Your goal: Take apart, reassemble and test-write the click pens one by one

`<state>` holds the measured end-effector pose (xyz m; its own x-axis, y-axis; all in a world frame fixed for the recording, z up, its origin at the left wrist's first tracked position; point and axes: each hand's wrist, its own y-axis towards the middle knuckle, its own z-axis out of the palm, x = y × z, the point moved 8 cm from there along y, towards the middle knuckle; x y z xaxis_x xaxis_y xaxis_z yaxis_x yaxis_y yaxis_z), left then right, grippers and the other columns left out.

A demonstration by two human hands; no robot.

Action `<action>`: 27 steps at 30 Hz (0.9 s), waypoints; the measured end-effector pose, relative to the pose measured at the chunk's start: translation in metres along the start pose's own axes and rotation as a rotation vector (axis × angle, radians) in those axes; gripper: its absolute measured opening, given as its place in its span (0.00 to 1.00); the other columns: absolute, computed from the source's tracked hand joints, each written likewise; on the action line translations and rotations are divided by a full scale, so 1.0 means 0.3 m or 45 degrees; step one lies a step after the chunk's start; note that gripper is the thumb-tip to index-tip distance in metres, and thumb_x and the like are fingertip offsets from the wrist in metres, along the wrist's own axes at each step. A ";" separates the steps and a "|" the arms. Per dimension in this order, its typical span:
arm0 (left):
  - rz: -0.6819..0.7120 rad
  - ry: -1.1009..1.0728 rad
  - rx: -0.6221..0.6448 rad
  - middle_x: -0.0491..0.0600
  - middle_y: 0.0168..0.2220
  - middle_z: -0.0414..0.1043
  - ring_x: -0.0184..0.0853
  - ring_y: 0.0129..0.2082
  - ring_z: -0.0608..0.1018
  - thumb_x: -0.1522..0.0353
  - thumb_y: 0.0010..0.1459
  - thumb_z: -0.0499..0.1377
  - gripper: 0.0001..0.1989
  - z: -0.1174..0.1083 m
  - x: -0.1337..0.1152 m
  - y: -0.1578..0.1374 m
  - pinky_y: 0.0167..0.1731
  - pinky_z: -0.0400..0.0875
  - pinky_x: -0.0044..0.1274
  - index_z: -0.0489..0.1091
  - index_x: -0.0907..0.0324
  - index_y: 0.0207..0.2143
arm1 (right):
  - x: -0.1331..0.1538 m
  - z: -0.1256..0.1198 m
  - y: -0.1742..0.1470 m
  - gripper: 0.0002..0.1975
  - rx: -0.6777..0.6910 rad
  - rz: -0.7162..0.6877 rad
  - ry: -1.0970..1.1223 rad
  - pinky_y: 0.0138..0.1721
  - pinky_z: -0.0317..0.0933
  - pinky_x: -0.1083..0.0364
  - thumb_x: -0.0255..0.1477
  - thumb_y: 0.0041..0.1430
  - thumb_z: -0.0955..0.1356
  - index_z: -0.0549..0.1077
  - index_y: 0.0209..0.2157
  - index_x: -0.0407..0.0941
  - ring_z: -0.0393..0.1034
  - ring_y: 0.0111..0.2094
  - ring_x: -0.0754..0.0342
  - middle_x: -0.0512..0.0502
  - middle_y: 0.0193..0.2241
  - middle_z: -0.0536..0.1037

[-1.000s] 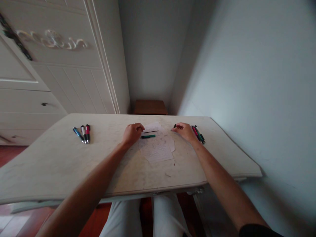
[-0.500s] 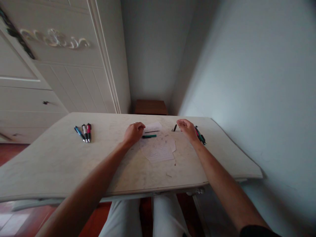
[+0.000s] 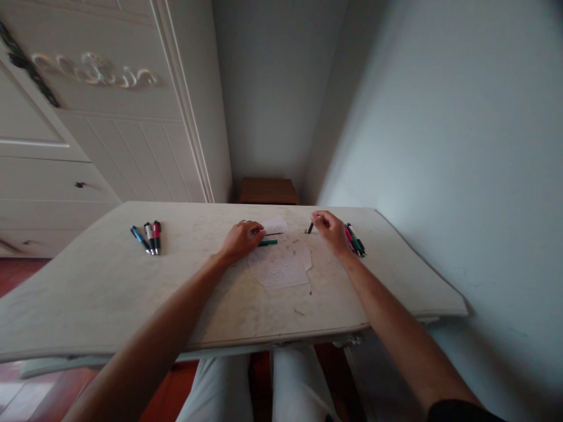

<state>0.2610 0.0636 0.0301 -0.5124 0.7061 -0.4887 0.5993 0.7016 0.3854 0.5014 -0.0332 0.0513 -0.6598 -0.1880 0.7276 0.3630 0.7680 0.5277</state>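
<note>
My left hand is over the left edge of the papers, its fingers curled in a pinch at the near end of a thin dark ink refill. Just below those fingertips lies a green pen barrel, its left end hidden by the hand. My right hand has its thumb and fingers closed at the upper end of a short black pen part. A tiny dark piece lies beside that part. Under the pen parts are handwritten paper sheets.
Three pens, blue, white and red, lie at the left of the whitish table. Several more pens lie beyond my right wrist. Small scraps dot the near side. A white cabinet and a grey wall flank the table.
My left hand has moved right, covering the left ends of the refill and green barrel. My right hand has shifted slightly left, its fingertips meeting the black pen part.
</note>
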 end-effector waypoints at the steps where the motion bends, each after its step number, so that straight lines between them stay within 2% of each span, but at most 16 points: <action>1: 0.020 -0.007 0.011 0.51 0.35 0.78 0.38 0.37 0.76 0.62 0.59 0.54 0.14 0.001 -0.008 -0.002 0.42 0.70 0.28 0.76 0.60 0.38 | 0.004 0.001 -0.003 0.22 0.007 -0.003 -0.016 0.28 0.60 0.57 0.45 0.57 0.64 0.76 0.38 0.41 0.66 0.25 0.55 0.46 0.25 0.76; 4: 0.065 -0.018 0.037 0.51 0.37 0.78 0.38 0.38 0.76 0.61 0.59 0.54 0.15 0.008 -0.023 -0.006 0.44 0.70 0.29 0.76 0.59 0.39 | 0.009 0.023 -0.012 0.20 0.078 -0.019 -0.061 0.28 0.60 0.58 0.42 0.58 0.64 0.77 0.39 0.41 0.67 0.24 0.55 0.46 0.25 0.77; 9: 0.114 -0.029 0.056 0.51 0.40 0.79 0.39 0.42 0.76 0.61 0.60 0.55 0.15 0.023 -0.021 -0.008 0.46 0.69 0.30 0.76 0.58 0.42 | 0.012 0.119 -0.044 0.17 0.390 -0.109 -0.112 0.31 0.61 0.57 0.39 0.58 0.65 0.79 0.39 0.42 0.72 0.28 0.54 0.44 0.30 0.81; 12: 0.130 -0.042 0.072 0.52 0.40 0.79 0.39 0.42 0.76 0.61 0.60 0.55 0.15 0.027 -0.026 -0.010 0.46 0.70 0.30 0.77 0.58 0.42 | 0.013 0.160 -0.066 0.17 0.524 -0.138 -0.177 0.29 0.59 0.58 0.38 0.58 0.65 0.79 0.41 0.42 0.69 0.24 0.56 0.46 0.26 0.79; 16: 0.165 -0.060 0.112 0.51 0.39 0.79 0.39 0.42 0.76 0.61 0.60 0.55 0.16 0.032 -0.052 -0.017 0.47 0.70 0.30 0.76 0.57 0.44 | 0.025 0.180 -0.081 0.17 0.581 -0.182 -0.216 0.26 0.56 0.58 0.37 0.59 0.65 0.80 0.42 0.42 0.65 0.21 0.57 0.49 0.21 0.77; 20: 0.233 -0.094 0.152 0.51 0.42 0.79 0.39 0.45 0.76 0.62 0.59 0.56 0.16 0.040 -0.092 -0.027 0.50 0.69 0.31 0.75 0.57 0.47 | 0.045 0.198 -0.094 0.17 0.628 -0.229 -0.261 0.27 0.56 0.59 0.36 0.60 0.65 0.79 0.45 0.43 0.66 0.21 0.57 0.48 0.23 0.79; 23: 0.228 -0.089 0.161 0.51 0.43 0.78 0.39 0.45 0.76 0.63 0.57 0.57 0.17 0.041 -0.105 -0.031 0.51 0.68 0.32 0.74 0.57 0.48 | 0.061 0.209 -0.102 0.17 0.653 -0.240 -0.316 0.29 0.58 0.58 0.36 0.61 0.65 0.78 0.47 0.44 0.70 0.24 0.56 0.47 0.27 0.81; 27: 0.222 -0.066 0.165 0.52 0.44 0.77 0.40 0.46 0.75 0.64 0.57 0.58 0.17 0.043 -0.108 -0.031 0.52 0.68 0.33 0.74 0.57 0.47 | 0.072 0.214 -0.105 0.17 0.650 -0.227 -0.445 0.33 0.62 0.57 0.35 0.62 0.64 0.77 0.48 0.47 0.75 0.30 0.53 0.45 0.37 0.83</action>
<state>0.2800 0.0330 0.0321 -0.3637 0.8076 -0.4643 0.7518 0.5487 0.3656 0.4333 -0.0222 0.0222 -0.8877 -0.1953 0.4169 -0.0740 0.9543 0.2895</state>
